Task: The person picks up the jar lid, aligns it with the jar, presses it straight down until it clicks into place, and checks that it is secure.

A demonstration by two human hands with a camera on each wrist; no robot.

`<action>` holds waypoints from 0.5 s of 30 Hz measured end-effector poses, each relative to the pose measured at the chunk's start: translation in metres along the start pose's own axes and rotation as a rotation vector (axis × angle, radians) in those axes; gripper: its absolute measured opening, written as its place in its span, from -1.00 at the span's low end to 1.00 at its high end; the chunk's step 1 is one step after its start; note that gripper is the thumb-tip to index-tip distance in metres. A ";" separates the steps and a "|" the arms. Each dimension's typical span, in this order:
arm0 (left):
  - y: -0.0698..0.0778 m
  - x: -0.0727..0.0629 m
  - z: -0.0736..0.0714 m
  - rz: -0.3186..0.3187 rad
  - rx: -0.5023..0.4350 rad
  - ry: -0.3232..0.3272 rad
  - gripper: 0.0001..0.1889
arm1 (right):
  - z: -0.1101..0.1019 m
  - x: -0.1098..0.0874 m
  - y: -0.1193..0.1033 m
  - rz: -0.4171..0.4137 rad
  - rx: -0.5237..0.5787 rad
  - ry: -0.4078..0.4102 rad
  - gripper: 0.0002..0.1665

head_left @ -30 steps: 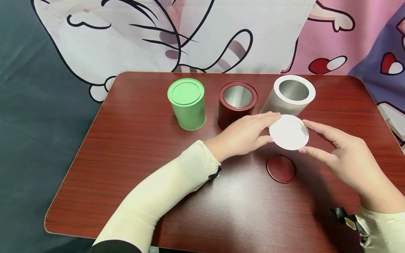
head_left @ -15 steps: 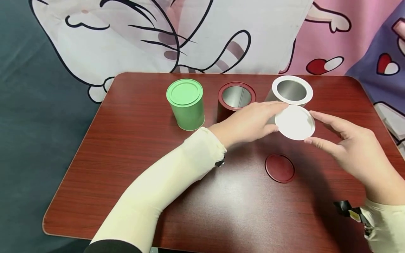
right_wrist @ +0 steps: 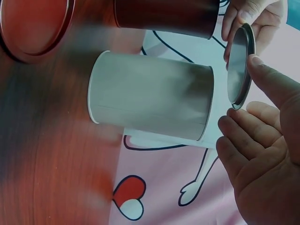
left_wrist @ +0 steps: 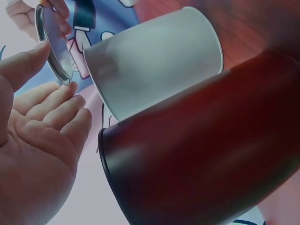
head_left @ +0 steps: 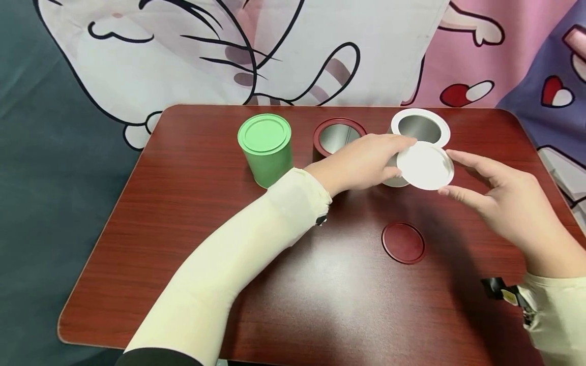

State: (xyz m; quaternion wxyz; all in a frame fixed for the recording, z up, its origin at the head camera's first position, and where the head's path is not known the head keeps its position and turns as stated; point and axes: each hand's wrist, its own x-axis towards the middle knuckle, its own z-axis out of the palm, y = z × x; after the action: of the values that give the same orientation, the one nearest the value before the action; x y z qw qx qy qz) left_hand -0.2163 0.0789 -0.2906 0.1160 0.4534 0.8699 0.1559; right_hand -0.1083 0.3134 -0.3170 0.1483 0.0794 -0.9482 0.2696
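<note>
Both of my hands hold a round white lid [head_left: 426, 166] by its edge, one from each side. My left hand [head_left: 361, 161] pinches its left edge between thumb and fingers, while my right hand [head_left: 508, 198] does the same on the right. Below and just behind the lid stands a white can [head_left: 443, 133], its silvery inside showing. In both wrist views the lid hangs apart from the can's rim, roughly level with it. Under my left forearm and hand, an uncovered dark red can [head_left: 320, 145] is partly hidden.
A green can [head_left: 270, 162] with its green lid on stands at the back left. On the table [head_left: 183, 213], in front of the white can, lies a dark red lid [head_left: 403, 243]. A cartoon-printed cloth [head_left: 160, 66] hangs behind the table.
Both hands have carried the white lid away from me, up from near the red lid to the front of the white can's rim. The cans and red lid have stayed put.
</note>
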 end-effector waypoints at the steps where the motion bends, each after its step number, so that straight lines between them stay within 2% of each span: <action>1: -0.001 0.001 -0.001 -0.001 0.004 -0.002 -0.36 | 0.000 0.001 0.000 0.003 -0.003 -0.002 -0.23; 8: -0.007 0.011 -0.005 -0.010 -0.006 -0.013 -0.34 | 0.001 0.010 0.002 0.033 -0.009 -0.010 -0.23; 15: -0.012 0.018 -0.007 -0.017 -0.021 0.006 -0.37 | 0.001 0.018 0.005 0.081 -0.006 -0.014 -0.25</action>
State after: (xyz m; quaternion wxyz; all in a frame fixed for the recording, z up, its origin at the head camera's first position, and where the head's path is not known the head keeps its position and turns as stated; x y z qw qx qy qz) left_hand -0.2377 0.0862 -0.2898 0.1192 0.4443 0.8724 0.1654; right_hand -0.1265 0.3156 -0.3138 0.1308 0.0424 -0.9525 0.2719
